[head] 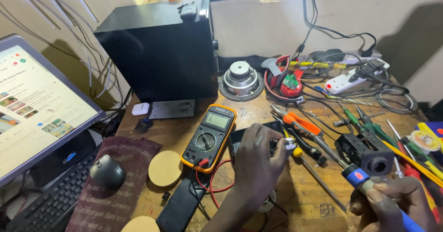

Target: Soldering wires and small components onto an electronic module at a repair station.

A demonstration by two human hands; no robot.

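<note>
light: warm, moderately bright | shadows: soft, on wall behind speaker box (161, 47) | glare: laptop screen (32, 103) washed out | focus: sharp

Worn wooden workbench (309, 199), scuffed and cluttered. At centre, yellow-cased multimeter (209, 137); at seven o'clock, round wooden disc (165, 168) and dark red cloth (115, 186) carrying grey mouse (107, 172). At eleven o'clock, black speaker box (159, 52); at twelve, bare speaker driver (241, 80). At two o'clock, white power strip (355, 77); at three, orange-handled pliers (302, 126) among screwdrivers (364, 123).
</note>
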